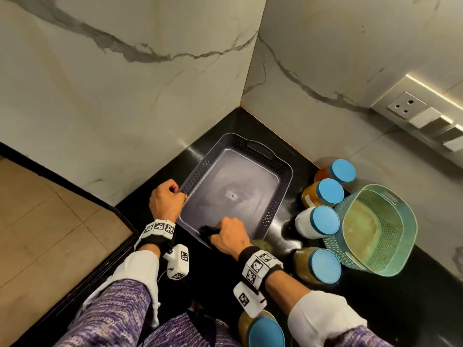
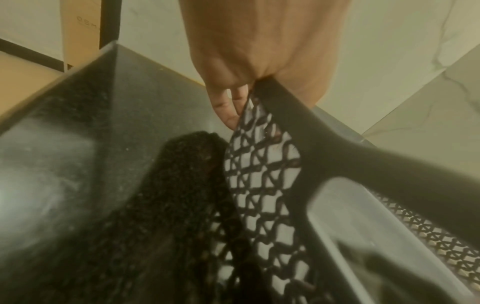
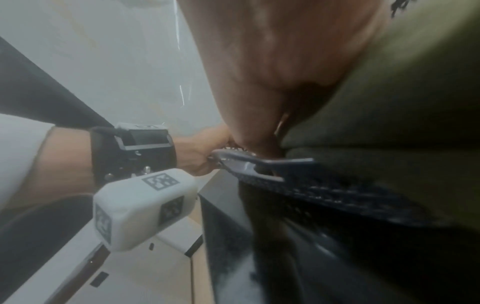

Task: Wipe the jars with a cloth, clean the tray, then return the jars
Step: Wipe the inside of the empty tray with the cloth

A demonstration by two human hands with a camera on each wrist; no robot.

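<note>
An empty grey perforated tray sits on the black counter in the corner. My left hand grips its left rim, fingers curled over the edge. At the tray's near edge my right hand holds a dark cloth against it. In the right wrist view the right hand fills the top and the cloth is hardly told apart from the tray rim. Several jars with blue lids stand to the right of the tray, such as the white one and an amber one.
A green perforated basket stands right of the jars. Another blue-lidded jar sits near the counter's front edge, below my right wrist. Marble walls close the corner behind the tray. A socket strip runs along the right wall. The floor lies left.
</note>
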